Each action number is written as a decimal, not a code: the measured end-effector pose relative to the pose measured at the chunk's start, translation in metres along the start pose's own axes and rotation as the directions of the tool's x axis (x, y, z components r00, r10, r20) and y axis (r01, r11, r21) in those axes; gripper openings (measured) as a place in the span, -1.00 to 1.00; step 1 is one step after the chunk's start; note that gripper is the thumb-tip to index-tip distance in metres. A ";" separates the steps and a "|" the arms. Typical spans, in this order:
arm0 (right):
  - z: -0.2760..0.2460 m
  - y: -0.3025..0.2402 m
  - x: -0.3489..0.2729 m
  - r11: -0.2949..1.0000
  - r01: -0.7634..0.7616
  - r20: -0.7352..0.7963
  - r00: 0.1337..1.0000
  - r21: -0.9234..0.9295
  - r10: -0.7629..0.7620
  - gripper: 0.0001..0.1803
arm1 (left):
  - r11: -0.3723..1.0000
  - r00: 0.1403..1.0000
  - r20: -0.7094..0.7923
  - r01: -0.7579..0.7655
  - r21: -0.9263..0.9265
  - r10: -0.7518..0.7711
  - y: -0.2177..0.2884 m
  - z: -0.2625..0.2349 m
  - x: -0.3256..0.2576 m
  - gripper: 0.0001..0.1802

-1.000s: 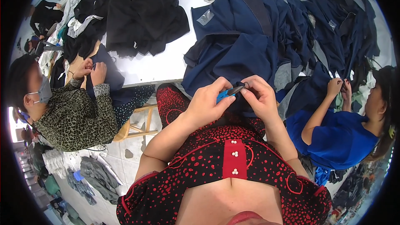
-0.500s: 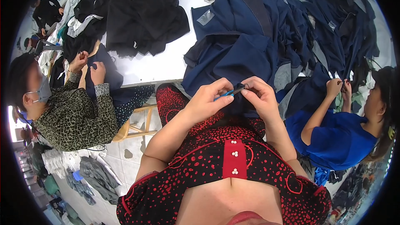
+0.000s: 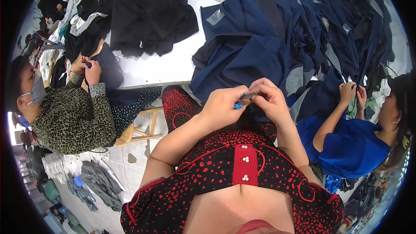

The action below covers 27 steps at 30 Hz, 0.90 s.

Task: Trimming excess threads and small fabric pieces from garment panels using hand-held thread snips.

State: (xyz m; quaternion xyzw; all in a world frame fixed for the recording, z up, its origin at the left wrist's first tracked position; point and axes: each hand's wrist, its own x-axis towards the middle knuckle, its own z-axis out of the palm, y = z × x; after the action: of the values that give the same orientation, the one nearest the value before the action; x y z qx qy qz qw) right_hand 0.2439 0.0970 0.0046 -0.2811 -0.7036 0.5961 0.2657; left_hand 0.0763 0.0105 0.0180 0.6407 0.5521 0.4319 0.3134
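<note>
Head view: left hand (image 3: 223, 106) pinching small blue plastic tool (image 3: 238, 105), right hand (image 3: 269, 99) pinching dark navy fabric garment (image 3: 253, 60) draped over near edge of white table (image 3: 169, 67)

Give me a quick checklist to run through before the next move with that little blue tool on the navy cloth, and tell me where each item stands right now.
1. Left hand grips the small blue tool: ok.
2. Right hand pinches the navy garment at the tool's tip: ok.
3. Working end of the tool in sight: cannot tell, the fingers hide it.
4. Garment supported: ok, most of it lies on the white table, with its edge drawn toward the lap.
5. Seated co-workers' hands apart from the work spot: ok, both are busy on their own cloth at either side.
</note>
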 end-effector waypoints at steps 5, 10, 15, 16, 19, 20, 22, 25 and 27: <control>0.001 0.004 -0.002 0.981 -0.065 0.118 0.992 0.182 0.044 -0.93 | 0.998 0.998 0.020 0.062 -0.026 -0.061 -0.011 -0.007 0.007 -0.89; -0.002 0.000 -0.004 0.921 -0.190 0.192 0.973 0.340 0.130 -0.95 | 0.965 0.981 0.070 0.192 -0.179 -0.182 -0.015 -0.007 0.009 -0.88; -0.002 0.002 -0.005 0.871 -0.251 0.225 0.960 0.423 0.167 -0.93 | 0.844 0.938 0.205 0.341 -0.414 -0.279 -0.014 -0.012 0.006 -0.88; -0.003 0.001 -0.004 0.872 -0.259 0.214 0.959 0.415 0.183 -0.92 | 0.838 0.933 0.220 0.354 -0.415 -0.285 -0.016 -0.012 0.008 -0.88; -0.002 0.005 -0.005 0.826 -0.293 0.238 0.951 0.482 0.198 -0.91 | 0.880 0.948 0.177 0.314 -0.357 -0.266 -0.015 -0.013 0.010 -0.86; -0.003 0.005 -0.006 0.826 -0.293 0.237 0.951 0.482 0.199 -0.91 | 0.920 0.964 0.122 0.262 -0.292 -0.237 -0.012 -0.013 0.011 -0.81; -0.004 0.006 -0.007 0.824 -0.239 0.167 0.970 0.513 0.178 -0.91 | 0.944 0.965 0.033 0.260 -0.201 -0.259 -0.003 -0.018 0.008 -0.63; -0.002 0.005 -0.007 0.802 -0.228 0.080 0.972 0.551 0.221 -0.91 | 0.968 0.974 0.037 0.225 -0.108 -0.222 0.010 -0.028 0.002 -0.58; 0.000 0.006 -0.005 0.835 -0.168 0.029 0.983 0.525 0.180 -0.90 | 0.993 0.991 0.081 0.114 -0.039 -0.110 0.019 -0.030 -0.004 -0.59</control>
State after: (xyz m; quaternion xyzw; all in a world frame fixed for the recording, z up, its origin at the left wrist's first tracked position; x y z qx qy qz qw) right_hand 0.2483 0.0943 -0.0016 -0.2670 -0.4828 0.7840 0.2844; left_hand 0.0577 0.0011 0.0466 0.6182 0.5649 0.4001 0.3724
